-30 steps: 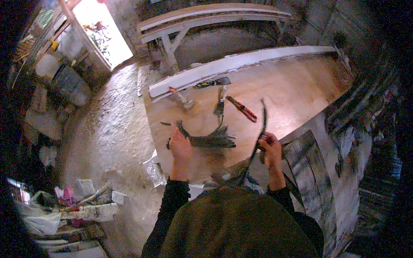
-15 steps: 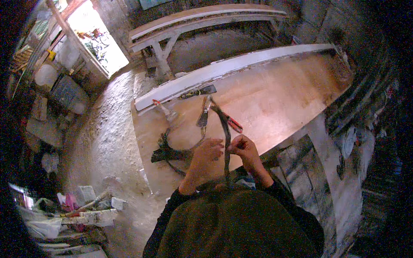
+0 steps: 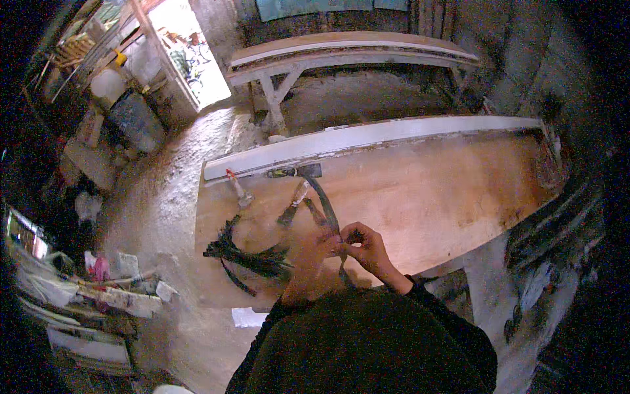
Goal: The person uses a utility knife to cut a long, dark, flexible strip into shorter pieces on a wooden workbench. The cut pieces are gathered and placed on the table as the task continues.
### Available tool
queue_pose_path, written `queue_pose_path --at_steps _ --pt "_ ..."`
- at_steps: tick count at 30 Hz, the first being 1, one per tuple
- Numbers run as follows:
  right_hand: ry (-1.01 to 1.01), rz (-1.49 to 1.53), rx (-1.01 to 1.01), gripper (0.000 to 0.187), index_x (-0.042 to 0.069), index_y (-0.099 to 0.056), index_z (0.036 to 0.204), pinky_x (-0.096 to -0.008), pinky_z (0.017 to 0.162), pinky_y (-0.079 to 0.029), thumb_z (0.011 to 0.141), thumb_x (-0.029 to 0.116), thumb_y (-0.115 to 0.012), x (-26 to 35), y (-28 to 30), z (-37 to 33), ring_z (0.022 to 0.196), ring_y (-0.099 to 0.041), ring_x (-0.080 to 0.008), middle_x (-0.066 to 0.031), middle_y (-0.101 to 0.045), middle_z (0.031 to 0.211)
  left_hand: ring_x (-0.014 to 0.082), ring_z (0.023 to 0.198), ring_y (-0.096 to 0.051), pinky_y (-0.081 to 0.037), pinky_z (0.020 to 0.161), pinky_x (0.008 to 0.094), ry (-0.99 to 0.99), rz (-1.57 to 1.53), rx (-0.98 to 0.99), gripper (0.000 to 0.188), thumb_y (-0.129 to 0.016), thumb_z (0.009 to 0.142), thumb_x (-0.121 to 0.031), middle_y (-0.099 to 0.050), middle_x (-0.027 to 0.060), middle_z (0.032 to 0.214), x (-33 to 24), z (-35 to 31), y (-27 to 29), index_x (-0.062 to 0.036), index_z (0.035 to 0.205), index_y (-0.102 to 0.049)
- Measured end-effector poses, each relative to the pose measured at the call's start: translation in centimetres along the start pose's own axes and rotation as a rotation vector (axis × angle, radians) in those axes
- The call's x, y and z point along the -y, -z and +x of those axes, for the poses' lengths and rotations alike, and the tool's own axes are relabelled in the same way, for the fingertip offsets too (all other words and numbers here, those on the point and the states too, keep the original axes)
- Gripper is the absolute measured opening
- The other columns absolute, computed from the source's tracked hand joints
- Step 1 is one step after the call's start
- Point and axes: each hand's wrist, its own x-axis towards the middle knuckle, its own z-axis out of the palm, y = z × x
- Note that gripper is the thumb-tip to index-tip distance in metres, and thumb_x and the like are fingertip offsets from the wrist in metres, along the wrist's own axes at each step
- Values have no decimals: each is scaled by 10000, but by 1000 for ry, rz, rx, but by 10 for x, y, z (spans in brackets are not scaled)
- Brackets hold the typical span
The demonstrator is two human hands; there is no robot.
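My right hand (image 3: 369, 250) had thumb and forefinger pinched on the dark strip (image 3: 327, 207), where my left hand (image 3: 312, 253) met it, too blurred to tell its grip. From those fingertips the strip's long axis ran away and bent leftward, a short end reaching back toward me. The strip bundle (image 3: 244, 256) lay left, nearer my left fingers; the scraper (image 3: 312, 171) lay farther beyond.

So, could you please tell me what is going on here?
At a wooden tabletop, a person has both hands at a long dark strip. The right hand pinches it; the left hand is right beside, its grip too blurred to make out. A bundle of dark strips lies to the left, and a flat-bladed tool lies farther back.
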Motion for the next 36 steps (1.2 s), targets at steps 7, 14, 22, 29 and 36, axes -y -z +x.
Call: queue_pose_path --at_steps 7,14,22,29,36 --pt "-167 125 46 120 17 -571 812 -243 670 -463 741 103 -615 -22 38 3 716 -550 -108 -28 -588 765 190 771 -566 -498 676 318 75 78 -113 187 -547 796 -114 -573 79 858 -7 -2 -37 3 942 -533" --pt "-295 381 183 145 31 -567 789 -264 668 -448 766 170 -601 -22 63 12 715 -546 -121 -28 -583 763 159 748 -555 -475 653 278 71 40 -88 159 -549 779 -86 -576 68 823 5 14 -39 -3 915 -540" --pt "-265 325 197 74 43 -540 804 -248 686 -426 781 106 -571 -29 74 13 736 -531 -104 -23 -560 767 151 710 -534 -443 631 282 -204 432 -55 122 -572 746 -86 -566 58 793 9 22 -47 -13 837 -535" --pt "-145 294 180 144 49 -499 825 -230 667 -434 727 -16 -583 -26 67 16 713 -519 -86 -5 -530 751 119 671 -510 -429 608 262 -113 370 -119 106 -589 758 -136 -547 21 747 9 25 -44 -50 796 -539" --pt "-89 62 140 182 52 -461 806 -211 633 -437 716 -44 -586 -20 59 19 708 -502 -72 7 -496 757 123 675 -485 -408 575 261 34 125 -209 139 -545 787 -145 -505 32 751 2 19 -51 -41 866 -495"
